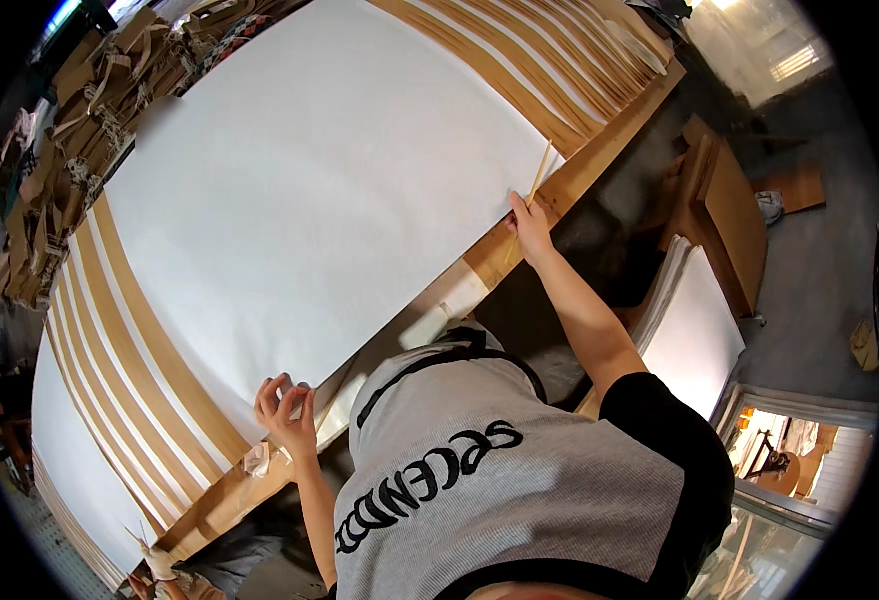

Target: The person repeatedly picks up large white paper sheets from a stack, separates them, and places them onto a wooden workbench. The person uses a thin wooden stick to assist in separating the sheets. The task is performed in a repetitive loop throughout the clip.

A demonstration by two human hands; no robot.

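Note:
A large white sheet [310, 180] lies across the workbench in front of me. My left hand [288, 415] is at the sheet's near edge, its fingers curled and the edge seemingly pinched between thumb and fingertips. Further right along the same edge, my right hand [530, 228] is closed around a thin wooden stick [541, 172], which points up and away over the sheet's right corner. The fingers of that hand also touch the sheet's edge.
Brown and white strips of layered sheets fan out at the left [125, 310] and far right [500, 70]. The bench's wooden edge [615, 135] runs along my side. Scrap cardboard [90, 110] is heaped beyond. White sheets [695, 320] are stacked at right. Another person's hand [142, 584] shows lower left.

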